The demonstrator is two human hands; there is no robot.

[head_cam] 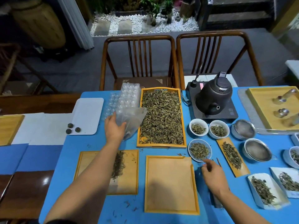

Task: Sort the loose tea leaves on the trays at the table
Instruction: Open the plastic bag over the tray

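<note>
Left hand [114, 129] is out over the blue table cover [68, 152], fingers curled round a clear plastic bag [131, 120] and holding it up just left of the big tray [161, 117]. A few dark leaves sit in the bag's bottom corner. Right hand [212, 175] is low on the near side, fingertips drawn together at the near rim of a white dish [199, 150] of leaves; whether it has actually pinched a leaf, I cannot tell, it is blurred there.

That big tray is wooden, heaped edge to edge with loose tea leaves [161, 110], and stands in the middle of the table. Under the left forearm lies a flat wooden tray [129, 172] with a thin strip of leaves down its middle. Beside it, between the two arms, a second wooden tray [171, 185] holds only a brown sheet of paper.

Behind the dish, two small white bowls [198, 129] with leaves stand side by side, and behind them a black kettle [213, 97] on its dark base. To the right of the dish, a narrow wooden scoop [233, 156] carries more leaves, with two metal strainers [257, 151] further right and white paper boxes [265, 191] of leaves at the near right corner.

Left of the bag: clear plastic moulds [127, 97], then a white tray [87, 115] with three small dark tea balls [72, 128].
</note>
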